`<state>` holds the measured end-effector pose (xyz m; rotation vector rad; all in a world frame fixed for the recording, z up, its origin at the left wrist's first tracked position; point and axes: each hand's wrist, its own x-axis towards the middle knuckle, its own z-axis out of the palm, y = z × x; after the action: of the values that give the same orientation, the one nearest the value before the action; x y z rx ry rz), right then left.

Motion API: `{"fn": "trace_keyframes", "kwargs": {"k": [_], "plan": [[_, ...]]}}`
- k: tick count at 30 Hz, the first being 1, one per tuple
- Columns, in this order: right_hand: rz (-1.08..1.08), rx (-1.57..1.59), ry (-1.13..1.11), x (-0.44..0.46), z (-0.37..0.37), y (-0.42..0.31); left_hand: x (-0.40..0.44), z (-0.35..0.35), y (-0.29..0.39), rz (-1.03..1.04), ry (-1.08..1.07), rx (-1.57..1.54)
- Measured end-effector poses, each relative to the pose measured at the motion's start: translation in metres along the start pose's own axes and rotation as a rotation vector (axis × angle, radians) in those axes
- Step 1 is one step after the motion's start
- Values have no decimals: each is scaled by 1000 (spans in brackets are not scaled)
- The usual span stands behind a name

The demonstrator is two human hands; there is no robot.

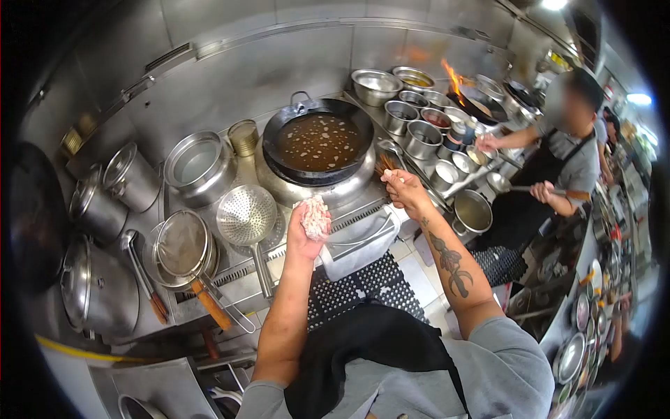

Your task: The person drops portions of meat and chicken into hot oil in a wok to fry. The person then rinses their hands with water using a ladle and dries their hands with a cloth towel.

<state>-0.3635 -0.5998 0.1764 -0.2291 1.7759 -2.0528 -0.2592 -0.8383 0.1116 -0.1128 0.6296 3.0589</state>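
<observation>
Cradling a pale, stringy clump [316,219], the left fingers [296,218] curl partway (the right fingers [396,179] pinch a brown, bristly bundle [383,163]).

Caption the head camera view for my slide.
Left hand holds pale food before a wok of brown liquid while flames rise by another pan.

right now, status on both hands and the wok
Left hand cupping pale shredded food. Right hand at brown bristles, grip unclear. Wok holds brown liquid, nothing above it.
</observation>
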Motion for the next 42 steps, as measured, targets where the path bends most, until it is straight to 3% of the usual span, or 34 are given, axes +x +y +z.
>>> {"fn": "trace_keyframes", "kwargs": {"k": [2, 5, 8, 10, 11, 13, 15, 17, 19, 21, 23, 24, 29, 33, 34, 36, 42], "plan": [[-6, -45, -84, 18, -3, -4, 3, 1, -2, 35, 17, -4], [-208, -246, -344, 45, 6, -23, 9, -1, -11, 80, 79, 6], [-295, -433, -425, 87, 16, -33, 17, -4, -23, 75, 104, -10], [-768, -852, -368, 143, 15, -13, 14, 1, -30, 123, 140, -16], [-839, -946, -360, 170, 11, -4, 13, 1, -33, 151, 161, -20], [-933, -1140, -384, 234, -11, 31, 7, -2, -40, 193, 187, -49], [-800, -1370, -333, 267, -31, 48, -2, 2, -44, 217, 309, 37], [-742, -1361, -159, 279, -51, 47, -8, 7, -44, 271, 351, 69], [-825, -1373, -30, 258, -45, 5, -10, 6, -41, 286, 402, 113], [-1120, -1150, 46, 215, -30, -49, -7, 18, -34, 289, 428, 107], [-1069, -1004, 20, 158, -1, -93, -1, 21, -28, 309, 377, 187], [-1166, -975, -10, 141, 9, -98, 2, 16, -26, 302, 337, 211], [-612, -916, -570, 71, 73, -45, 15, 19, -14, 284, 303, 230], [-590, -810, -705, 79, 99, -11, 16, 17, -2, 263, 198, 246], [-593, -817, -702, 81, 100, -12, 15, 14, 2, 233, 166, 238], [-123, -550, -626, 81, 103, -14, 11, 12, 7, 202, 130, 225], [1, -136, -584, 71, 109, -17, 5, 16, 18, 269, -2, 220]]}}
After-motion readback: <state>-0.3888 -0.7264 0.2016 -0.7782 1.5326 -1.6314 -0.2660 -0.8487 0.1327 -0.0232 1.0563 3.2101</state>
